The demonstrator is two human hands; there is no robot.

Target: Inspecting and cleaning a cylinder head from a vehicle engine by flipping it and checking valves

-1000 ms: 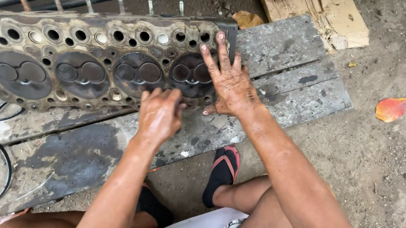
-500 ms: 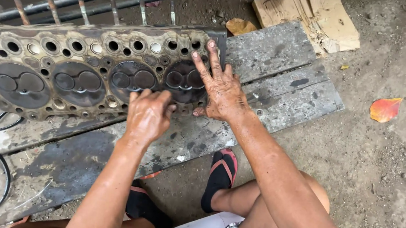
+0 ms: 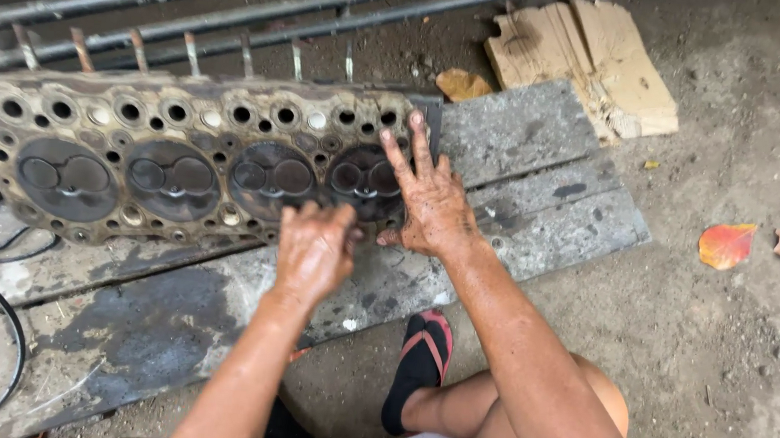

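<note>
Right hand (image 3: 430, 204) is laid flat, fingers spread, on the cylinder head (image 3: 183, 164); left hand (image 3: 314, 250) is curled at its lower edge, contents hidden. Steadying seems underway.

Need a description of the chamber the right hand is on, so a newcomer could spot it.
Start at the grey wooden planks on the dirt floor; a grimy cylinder head lies on them. Its face has four dark round chambers in a row. It is the end one, partly under the spread right hand, nearest the cardboard.
</note>
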